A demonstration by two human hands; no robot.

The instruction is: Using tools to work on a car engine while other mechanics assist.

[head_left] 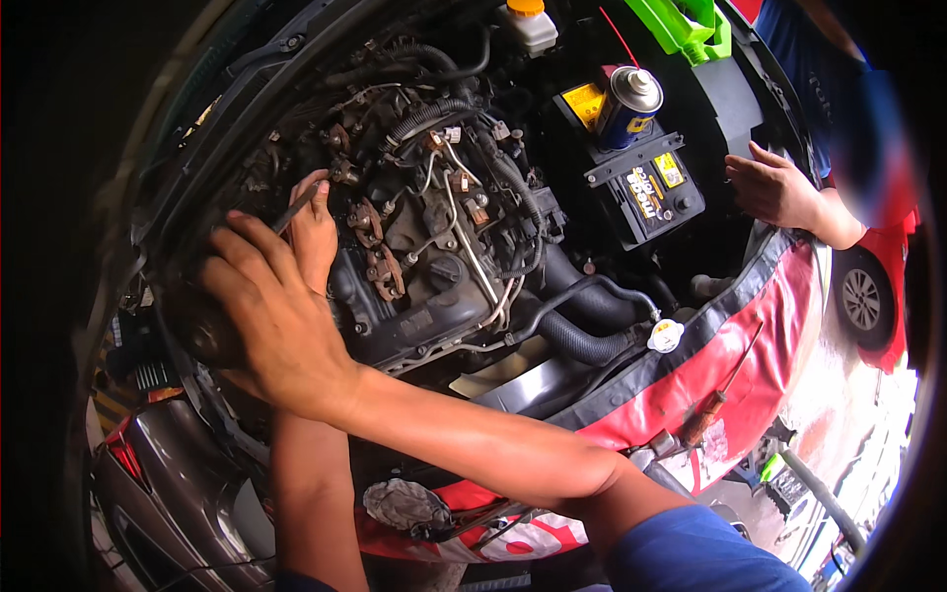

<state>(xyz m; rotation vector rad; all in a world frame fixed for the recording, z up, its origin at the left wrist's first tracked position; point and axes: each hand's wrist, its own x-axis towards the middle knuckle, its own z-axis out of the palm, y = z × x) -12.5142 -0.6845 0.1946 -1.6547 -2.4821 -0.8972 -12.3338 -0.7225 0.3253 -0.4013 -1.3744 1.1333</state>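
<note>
Crossed forearms: right hand (271, 316) spread flat, left hand (314, 232) pinching thin tool (294, 209).

Labels in your engine bay
Yellow stickers (670, 169) mark the black battery (646, 192); a blue-and-yellow spray can (627, 107) stands on it.

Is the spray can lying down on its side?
No, the blue and yellow spray can stands upright on top of the black car battery, its cap pointing up.
</note>
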